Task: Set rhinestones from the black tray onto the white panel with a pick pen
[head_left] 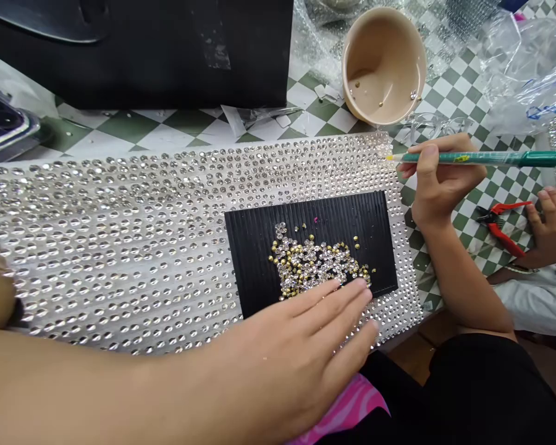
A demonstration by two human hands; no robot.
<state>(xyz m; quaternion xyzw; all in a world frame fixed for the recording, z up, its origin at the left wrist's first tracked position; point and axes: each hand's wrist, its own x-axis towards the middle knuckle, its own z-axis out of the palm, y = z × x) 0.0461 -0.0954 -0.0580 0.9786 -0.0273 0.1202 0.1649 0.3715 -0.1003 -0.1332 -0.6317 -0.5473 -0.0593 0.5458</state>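
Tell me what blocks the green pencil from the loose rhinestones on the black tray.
Nothing visible does: the pencil in the right hand sits past the tray's far corner, and the left hand lies at its near edge, off that line.

Ribbed tray [278,259]: black plastic, matt, rough to the eye. Loose rhinestones [312,262]: faceted glass, glossy, gold metallic backs. Rhinestone sheet [120,247]: same glassy studs in rows on a pale, translucent plastic backing. Bowl [383,65]: beige, smooth, glazed ceramic look, glossy inside. Pencil [477,158]: green barrel, glossy, under clear film. Table covering [120,127]: green-and-white checked, smooth, with a slight sheen. Pliers [503,225]: red glossy plastic grips, dark metal head. Bubble wrap [322,31]: clear plastic, shiny.
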